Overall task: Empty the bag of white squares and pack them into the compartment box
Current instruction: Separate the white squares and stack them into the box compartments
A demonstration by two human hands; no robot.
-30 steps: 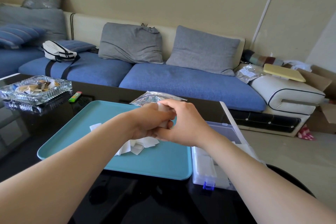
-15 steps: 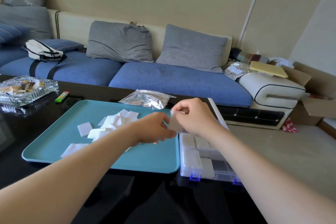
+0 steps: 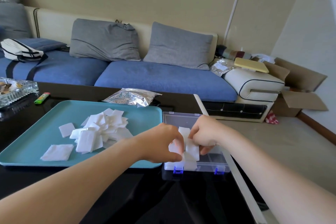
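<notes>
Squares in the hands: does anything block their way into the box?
Nothing visible does. The left hand and right hand hold the squares right over the box. Its lid is open, and the compartments at its right look empty.

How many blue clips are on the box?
2, both on the near edge of the compartment box: one blue clip below the left hand, the other further right. Hands may hide more.

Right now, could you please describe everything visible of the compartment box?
The compartment box is clear plastic with two blue latches, lid open backward. It sits on the black table, right of the teal tray. Its left compartments hold white squares; left hand and right hand pinch more above it.
</notes>
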